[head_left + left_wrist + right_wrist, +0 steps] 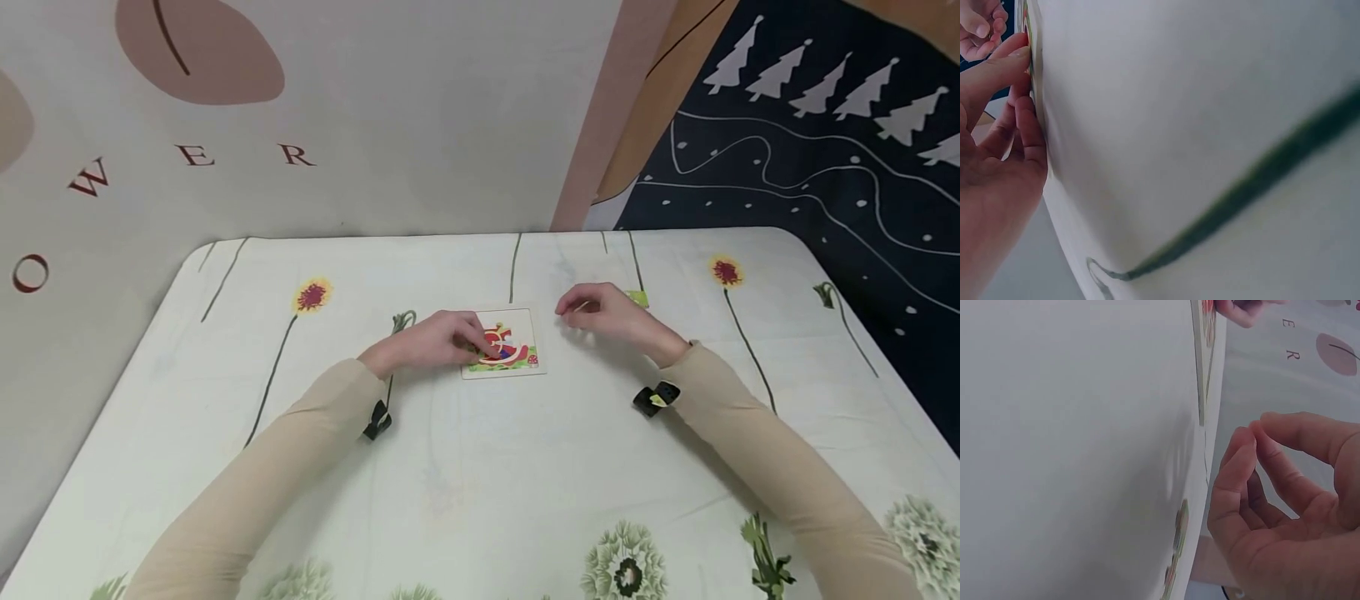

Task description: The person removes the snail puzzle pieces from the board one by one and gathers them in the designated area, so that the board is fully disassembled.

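Note:
A small square picture puzzle [525, 321] with a pale frame and a red rocking-horse picture lies flat on the table. My left hand [446, 340] rests over its left side, fingertips touching the picture and covering part of it. Seen from the left wrist, the thumb and bent fingers [1017, 69] lie along the puzzle's surface and edge. To the right, my right hand [611, 315] hovers above the table, apart from the puzzle. Its thumb and fingertips come together in the right wrist view, with nothing visible between them. A green puzzle piece [637, 297] lies partly hidden behind this hand.
The table [480, 467] wears a white cloth printed with flowers and stems. Behind it hangs a pale cloth [435, 125] with letters; a dark cloth [787, 179] with white trees hangs at the right. Thin colourful pieces [1179, 534] lie below the right hand.

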Tool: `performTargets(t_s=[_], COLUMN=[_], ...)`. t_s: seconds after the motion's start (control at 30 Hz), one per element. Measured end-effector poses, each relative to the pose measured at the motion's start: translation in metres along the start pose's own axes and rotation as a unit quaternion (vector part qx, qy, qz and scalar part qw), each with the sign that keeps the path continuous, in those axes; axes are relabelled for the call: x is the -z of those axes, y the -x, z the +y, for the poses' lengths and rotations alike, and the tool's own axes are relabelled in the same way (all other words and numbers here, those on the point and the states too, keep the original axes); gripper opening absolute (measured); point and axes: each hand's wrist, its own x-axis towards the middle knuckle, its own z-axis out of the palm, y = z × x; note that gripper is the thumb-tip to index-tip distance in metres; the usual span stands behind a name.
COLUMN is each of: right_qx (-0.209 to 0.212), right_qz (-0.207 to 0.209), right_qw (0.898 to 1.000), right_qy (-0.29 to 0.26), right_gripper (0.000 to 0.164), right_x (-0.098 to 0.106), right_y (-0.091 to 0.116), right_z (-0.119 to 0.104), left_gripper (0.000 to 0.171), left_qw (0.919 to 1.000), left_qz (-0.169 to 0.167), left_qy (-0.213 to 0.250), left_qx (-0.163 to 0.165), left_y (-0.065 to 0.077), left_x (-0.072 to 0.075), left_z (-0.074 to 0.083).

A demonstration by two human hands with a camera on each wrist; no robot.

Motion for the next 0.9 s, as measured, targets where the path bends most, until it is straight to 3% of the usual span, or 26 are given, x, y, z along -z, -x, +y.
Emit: performTargets(t_s=[0.27,0.9], right_qx=[-0.007,-0.036], right_qz=[-0.022,-0.07], right_qw=[1.0,0.995], right_qy=[0.014,0.066], right_gripper=[0.016,0.027], right_x=[-0.013,-0.041], right_y=[-0.008,-0.021], right_z=[-0.011,-0.027], left_gripper=[0.025,0.024], left_qw=[0.9994,0.9982], left_qz=[-0.008,-0.021], left_qy=[0.031,0.057], left_qx=[0.01,0.004], left_y=[-0.003,-0.003], left_x=[0.0,0.002], left_z=[-0.008,-0.01])
